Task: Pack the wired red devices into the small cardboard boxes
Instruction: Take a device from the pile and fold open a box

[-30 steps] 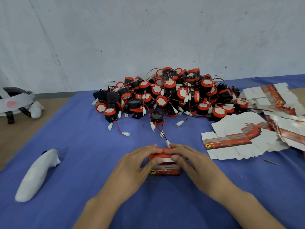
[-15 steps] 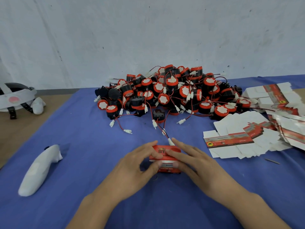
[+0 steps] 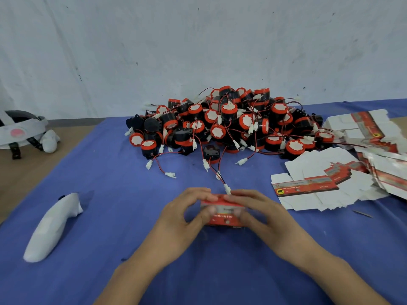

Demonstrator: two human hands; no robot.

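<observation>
Box (image 3: pixel 223 214) gripped at both ends, left hand (image 3: pixel 180 219) and right hand (image 3: pixel 262 216) curled round it, thumbs on its front. Its white lettering is too blurred to read. Connector (image 3: pixel 227 189) lies just beyond the fingertips, devices (image 3: pixel 224 126) are heaped farther beyond, and flat cartons (image 3: pixel 319 190) lie right of the right hand.

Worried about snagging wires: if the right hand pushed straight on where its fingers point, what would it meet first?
Probably the white connector just beyond the right hand, which grips the small box; depth is unclear.
</observation>
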